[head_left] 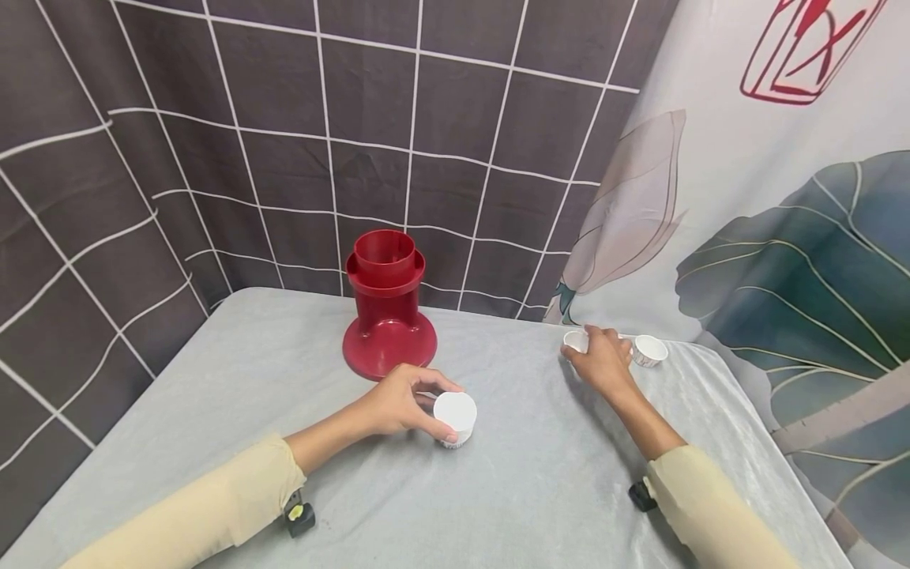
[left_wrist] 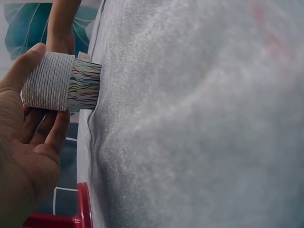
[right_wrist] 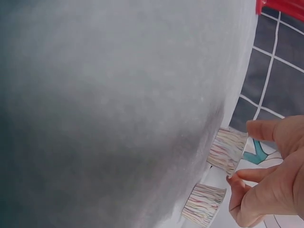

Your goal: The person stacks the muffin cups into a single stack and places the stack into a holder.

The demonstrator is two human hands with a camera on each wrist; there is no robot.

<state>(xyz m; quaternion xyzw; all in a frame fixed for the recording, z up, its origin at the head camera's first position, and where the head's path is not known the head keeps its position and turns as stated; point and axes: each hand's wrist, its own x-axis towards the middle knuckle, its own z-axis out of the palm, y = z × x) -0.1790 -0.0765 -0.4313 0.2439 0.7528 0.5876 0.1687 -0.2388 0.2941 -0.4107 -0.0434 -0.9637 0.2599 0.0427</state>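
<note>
A stack of nested white paper baking cups (head_left: pixel 456 412), printed with thin coloured lines on the lowest one, is held upright in my left hand (head_left: pixel 405 403). The thumb and fingers span the stack's sides, and its many ridged rims (left_wrist: pixel 50 81) show in the left wrist view. Toward the table's far edge, my right hand (head_left: pixel 604 359) pinches a single paper baking cup (right_wrist: pixel 228 149) at its rim, thumb on one side and fingertips on the other. Beside that hand stands another paper baking cup (head_left: pixel 650 350), with the same coloured lines in the right wrist view.
A red plastic stand (head_left: pixel 387 332) with a round base and cylindrical top is behind my left hand. Grey cloth (head_left: pixel 533 490) covers the table. A dark gridded curtain (head_left: pixel 370 103) and a white leaf-patterned one (head_left: pixel 711 197) hang behind.
</note>
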